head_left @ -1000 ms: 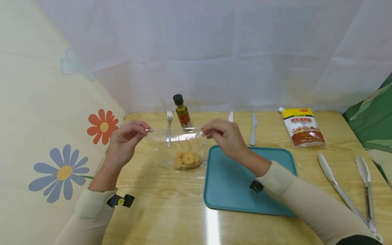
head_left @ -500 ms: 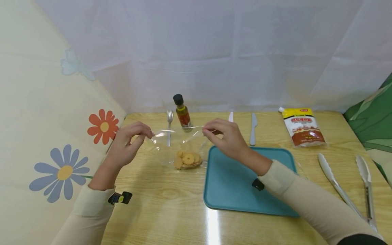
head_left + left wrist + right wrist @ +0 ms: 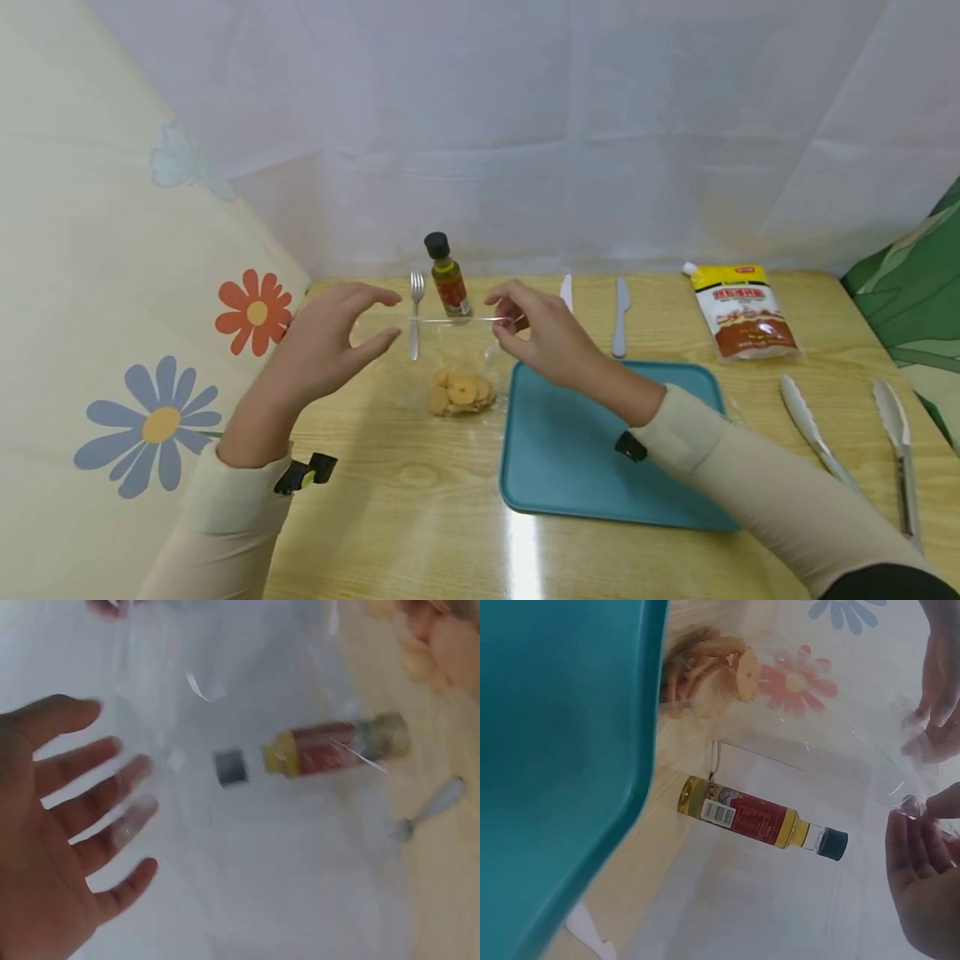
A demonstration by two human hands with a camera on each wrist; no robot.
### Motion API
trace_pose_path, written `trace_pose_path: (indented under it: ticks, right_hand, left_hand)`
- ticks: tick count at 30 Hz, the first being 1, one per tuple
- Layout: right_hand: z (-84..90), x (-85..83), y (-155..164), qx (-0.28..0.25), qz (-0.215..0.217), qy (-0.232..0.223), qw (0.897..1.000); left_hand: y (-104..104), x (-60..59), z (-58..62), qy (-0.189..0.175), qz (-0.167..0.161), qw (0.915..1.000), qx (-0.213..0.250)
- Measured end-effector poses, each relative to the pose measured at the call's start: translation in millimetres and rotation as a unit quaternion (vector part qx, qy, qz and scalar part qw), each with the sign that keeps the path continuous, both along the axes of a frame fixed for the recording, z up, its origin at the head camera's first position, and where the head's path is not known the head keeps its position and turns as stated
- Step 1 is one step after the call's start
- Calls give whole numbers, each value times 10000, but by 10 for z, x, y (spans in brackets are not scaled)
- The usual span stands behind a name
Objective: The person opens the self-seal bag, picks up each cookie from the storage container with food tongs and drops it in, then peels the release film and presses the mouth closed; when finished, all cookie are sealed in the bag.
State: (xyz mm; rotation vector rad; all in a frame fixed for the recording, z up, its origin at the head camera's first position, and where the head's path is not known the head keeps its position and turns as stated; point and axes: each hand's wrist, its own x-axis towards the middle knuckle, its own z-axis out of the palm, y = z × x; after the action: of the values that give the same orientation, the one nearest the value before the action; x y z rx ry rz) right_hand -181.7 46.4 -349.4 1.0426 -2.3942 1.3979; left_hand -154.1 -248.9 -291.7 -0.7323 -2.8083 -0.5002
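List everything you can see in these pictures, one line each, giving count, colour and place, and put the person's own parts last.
plastic bag: one, clear, on the table left of the tray, its top edge pinched by the right hand
biscuits: a small heap, golden, inside the bag
bottle: one, amber with black cap, upright behind the bag
fork: one, silver, left of the bottle
knives: two, pale grey, behind the tray
tray: one, teal, centre of the table
sauce pouch: one, yellow and brown, far right
tongs: one pair, silver, right edge
table: one, light wood
left hand: fingers spread, holding nothing
right hand: pinching the bag's edge
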Motion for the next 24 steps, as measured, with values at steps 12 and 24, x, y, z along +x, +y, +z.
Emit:
trace_pose_path:
  ticks: [12, 24]
  right_hand:
    - [358, -43, -233, 1971, 371, -510, 9783]
    - [346, -74, -450, 2195, 313, -499, 9738]
  left_hand:
    - [375, -106, 19, -727, -304, 9962, -373]
    - [496, -84, -26, -654, -371, 9947, -707]
